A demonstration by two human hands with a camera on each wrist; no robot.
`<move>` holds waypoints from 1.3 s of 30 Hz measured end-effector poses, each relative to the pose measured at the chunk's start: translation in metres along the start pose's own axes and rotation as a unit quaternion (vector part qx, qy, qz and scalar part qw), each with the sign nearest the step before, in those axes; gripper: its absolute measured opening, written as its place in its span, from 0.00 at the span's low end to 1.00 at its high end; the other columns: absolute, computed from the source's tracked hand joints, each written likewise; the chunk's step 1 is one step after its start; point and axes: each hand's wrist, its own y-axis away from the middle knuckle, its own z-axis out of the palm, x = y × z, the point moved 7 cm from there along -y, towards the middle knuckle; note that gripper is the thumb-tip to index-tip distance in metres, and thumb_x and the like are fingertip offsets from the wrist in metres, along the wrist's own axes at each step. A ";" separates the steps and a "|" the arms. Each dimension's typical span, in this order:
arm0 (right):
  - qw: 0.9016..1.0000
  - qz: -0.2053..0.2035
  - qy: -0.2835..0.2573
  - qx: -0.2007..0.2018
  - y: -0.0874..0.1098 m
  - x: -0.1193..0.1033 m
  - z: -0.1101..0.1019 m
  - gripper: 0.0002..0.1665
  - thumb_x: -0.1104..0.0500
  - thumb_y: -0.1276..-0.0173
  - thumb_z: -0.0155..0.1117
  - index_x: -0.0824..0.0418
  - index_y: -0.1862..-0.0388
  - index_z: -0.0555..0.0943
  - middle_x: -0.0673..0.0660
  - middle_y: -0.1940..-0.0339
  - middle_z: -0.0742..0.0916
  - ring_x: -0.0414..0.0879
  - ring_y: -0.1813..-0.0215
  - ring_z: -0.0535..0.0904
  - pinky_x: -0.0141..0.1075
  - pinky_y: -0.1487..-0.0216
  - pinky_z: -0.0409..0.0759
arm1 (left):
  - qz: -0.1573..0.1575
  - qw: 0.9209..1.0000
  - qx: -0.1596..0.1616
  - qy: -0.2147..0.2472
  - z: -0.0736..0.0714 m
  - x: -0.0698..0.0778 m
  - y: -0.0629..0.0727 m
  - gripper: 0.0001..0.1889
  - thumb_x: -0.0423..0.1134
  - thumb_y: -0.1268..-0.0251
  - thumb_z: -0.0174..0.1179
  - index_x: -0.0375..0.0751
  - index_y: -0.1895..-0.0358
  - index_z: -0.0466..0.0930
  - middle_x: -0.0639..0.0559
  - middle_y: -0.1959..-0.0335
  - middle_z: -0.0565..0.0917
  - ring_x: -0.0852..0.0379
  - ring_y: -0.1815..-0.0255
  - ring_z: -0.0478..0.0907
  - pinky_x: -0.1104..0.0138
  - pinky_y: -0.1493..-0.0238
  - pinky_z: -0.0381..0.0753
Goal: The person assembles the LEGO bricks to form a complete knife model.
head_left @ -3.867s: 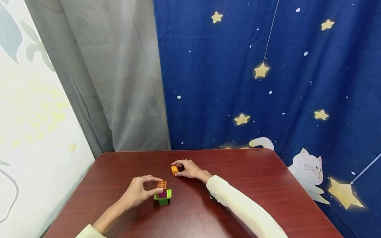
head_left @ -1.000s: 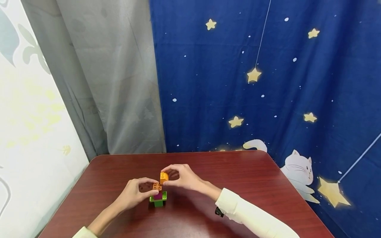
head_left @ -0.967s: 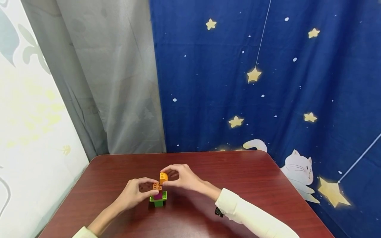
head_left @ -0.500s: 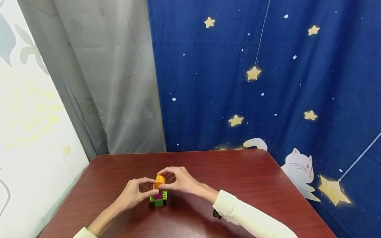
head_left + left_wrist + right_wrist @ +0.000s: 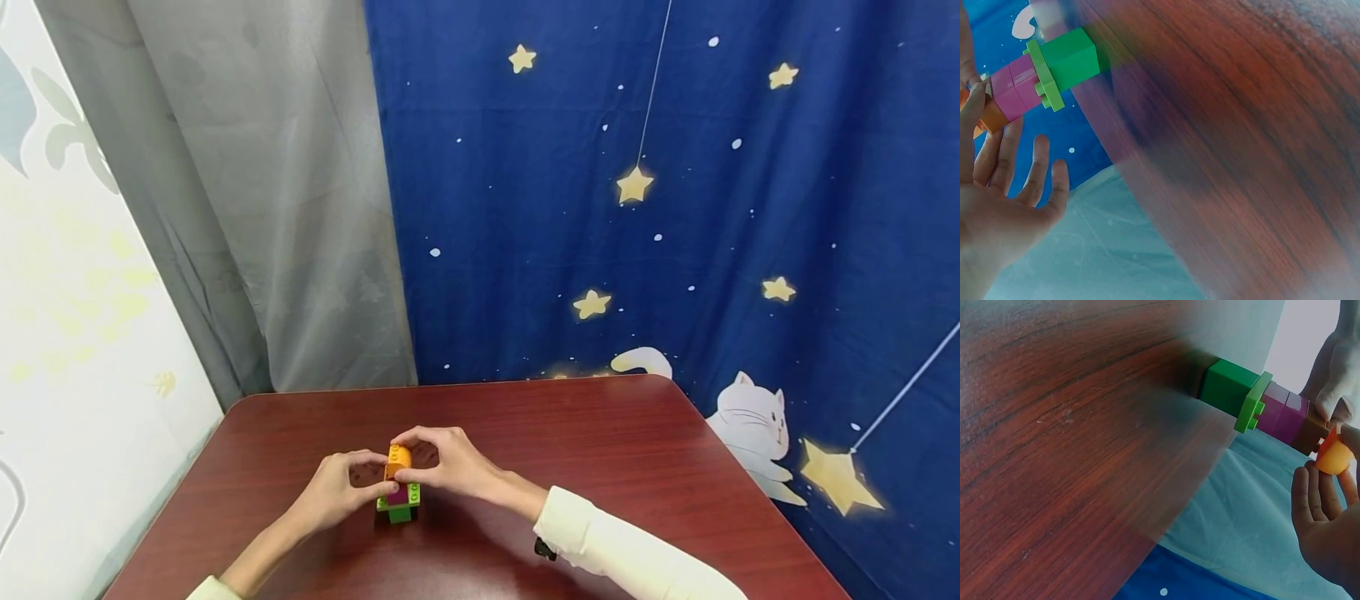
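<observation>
A small tower of toy building bricks stands upright on the table. At its foot is a green brick [image 5: 1229, 386], then a wider lime plate [image 5: 1253, 403] and two purple bricks [image 5: 1282, 412]. A brown-orange brick [image 5: 992, 117] tops these, pinched between thumb and fingers of my left hand [image 5: 327, 492]. My right hand [image 5: 457, 462] pinches a yellow-orange brick with a rounded side [image 5: 399, 455] right over the brown-orange one. In the right wrist view the rounded brick sits slightly tilted, with studs of the brown-orange brick [image 5: 1310, 434] showing at the joint.
The dark red wooden table [image 5: 570, 442] spreads around the tower. Behind it hang a grey curtain [image 5: 300, 250] and a blue star-patterned curtain [image 5: 525, 208]. A dark device [image 5: 544, 548] shows under the right sleeve.
My right hand took the rounded yellow-orange brick off the table, raised it, and moved it left and down onto the tower's top. My left hand keeps its pinch on the brown-orange brick.
</observation>
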 end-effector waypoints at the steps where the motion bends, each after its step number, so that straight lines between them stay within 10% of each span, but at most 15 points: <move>1: 1.000 -0.004 0.002 0.000 0.000 -0.001 0.001 0.23 0.58 0.33 0.77 0.56 0.41 0.82 0.48 0.53 0.90 0.28 0.58 0.84 0.28 0.58 0.84 | 0.000 1.000 0.001 -0.002 0.000 0.000 0.000 0.16 0.50 0.40 0.77 0.47 0.53 0.89 0.58 0.61 0.90 0.61 0.64 0.87 0.66 0.63 0.86; 39: 1.000 0.010 0.005 0.008 -0.004 0.001 0.009 0.26 0.56 0.38 0.81 0.54 0.41 0.84 0.50 0.54 0.91 0.27 0.60 0.84 0.23 0.60 0.82 | 0.023 0.999 -0.011 -0.020 0.001 0.001 -0.003 0.14 0.51 0.41 0.78 0.48 0.57 0.90 0.62 0.63 0.88 0.57 0.64 0.86 0.62 0.63 0.86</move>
